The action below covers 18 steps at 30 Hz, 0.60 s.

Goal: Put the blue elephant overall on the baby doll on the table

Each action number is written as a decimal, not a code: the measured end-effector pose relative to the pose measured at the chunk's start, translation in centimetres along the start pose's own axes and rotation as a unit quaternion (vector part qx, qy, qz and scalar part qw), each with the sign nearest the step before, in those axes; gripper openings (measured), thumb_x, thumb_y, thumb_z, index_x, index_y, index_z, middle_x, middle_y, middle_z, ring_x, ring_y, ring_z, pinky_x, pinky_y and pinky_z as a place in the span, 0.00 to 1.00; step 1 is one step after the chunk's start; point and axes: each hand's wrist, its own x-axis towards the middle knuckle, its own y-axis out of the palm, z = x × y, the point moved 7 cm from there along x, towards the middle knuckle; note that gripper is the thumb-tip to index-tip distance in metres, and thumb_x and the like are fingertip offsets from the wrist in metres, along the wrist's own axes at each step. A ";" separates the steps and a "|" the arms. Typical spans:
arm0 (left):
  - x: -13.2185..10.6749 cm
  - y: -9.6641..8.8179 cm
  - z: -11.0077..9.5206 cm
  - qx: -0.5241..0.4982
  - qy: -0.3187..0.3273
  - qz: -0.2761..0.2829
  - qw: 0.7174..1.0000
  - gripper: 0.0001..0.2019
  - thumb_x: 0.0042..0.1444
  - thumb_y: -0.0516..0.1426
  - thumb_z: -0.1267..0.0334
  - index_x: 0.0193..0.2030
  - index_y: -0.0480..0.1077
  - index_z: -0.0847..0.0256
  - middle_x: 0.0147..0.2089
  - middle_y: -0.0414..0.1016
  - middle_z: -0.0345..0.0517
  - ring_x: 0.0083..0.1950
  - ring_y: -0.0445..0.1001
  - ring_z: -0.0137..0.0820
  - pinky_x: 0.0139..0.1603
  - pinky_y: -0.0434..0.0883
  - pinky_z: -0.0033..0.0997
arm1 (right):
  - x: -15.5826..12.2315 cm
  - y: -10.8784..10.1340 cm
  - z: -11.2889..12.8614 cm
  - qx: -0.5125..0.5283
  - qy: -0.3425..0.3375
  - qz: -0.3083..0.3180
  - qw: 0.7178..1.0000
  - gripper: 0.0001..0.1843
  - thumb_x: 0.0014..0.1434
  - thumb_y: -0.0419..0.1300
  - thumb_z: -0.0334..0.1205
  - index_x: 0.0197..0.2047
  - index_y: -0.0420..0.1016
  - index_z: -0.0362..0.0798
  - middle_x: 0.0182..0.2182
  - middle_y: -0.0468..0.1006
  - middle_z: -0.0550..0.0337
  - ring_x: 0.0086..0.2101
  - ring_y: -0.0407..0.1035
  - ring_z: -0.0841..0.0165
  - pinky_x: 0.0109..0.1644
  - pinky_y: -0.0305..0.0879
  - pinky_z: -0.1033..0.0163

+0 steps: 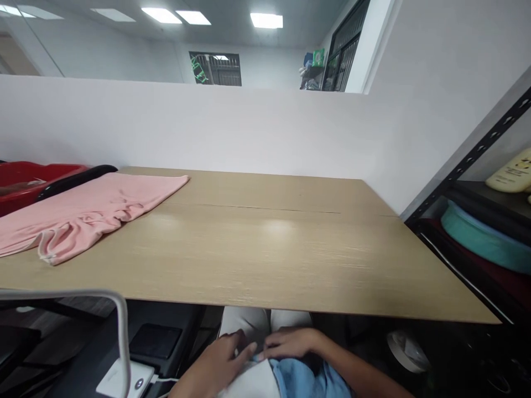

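Observation:
Both hands are low in the head view, over the lap and below the table's front edge. My left hand (230,354) has its thumb apart from its bent fingers, and nothing shows between them. From the right comes my right hand (288,342), its fingers loosely apart and pointing left. Its fingertips lie close to the blue and white clothing (290,376); whether they touch it I cannot make out. Across the left part of the table lies a pink garment (99,204), spread out with a gathered, wrinkled near edge.
The wooden table (265,254) meets a white wall. A red basin (33,179) stands at the far left. On the right, a black shelf holds a teal item (485,237) and a yellow bottle (514,174). A grey cable (122,320) rises beside a white power bank (124,380).

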 end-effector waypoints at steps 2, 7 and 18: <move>0.6 0.5 1.9 0.047 -0.044 0.012 0.998 0.30 0.74 0.48 0.38 0.54 0.81 0.60 0.55 0.88 0.62 0.59 0.86 0.53 0.59 0.76 0.44 | 1.3 0.8 -0.3 -0.005 0.016 0.029 0.999 0.14 0.68 0.70 0.39 0.30 0.77 0.52 0.24 0.73 0.72 0.27 0.68 0.71 0.29 0.61 0.67; -0.2 0.8 3.9 0.108 -0.112 0.030 0.987 0.42 0.71 0.44 0.32 0.56 0.84 0.68 0.58 0.87 0.75 0.62 0.86 0.64 0.62 0.77 0.54 | 4.1 2.0 -1.4 -0.039 0.097 0.068 0.992 0.18 0.61 0.70 0.30 0.23 0.72 0.52 0.18 0.67 0.74 0.20 0.61 0.71 0.26 0.56 0.65; -1.1 2.2 4.0 0.083 -0.128 0.029 0.988 0.42 0.69 0.45 0.30 0.55 0.87 0.65 0.58 0.88 0.73 0.63 0.85 0.64 0.61 0.77 0.51 | 9.1 3.1 -2.1 -0.022 0.187 0.036 0.981 0.21 0.46 0.70 0.28 0.45 0.90 0.52 0.31 0.81 0.66 0.32 0.73 0.65 0.31 0.62 0.66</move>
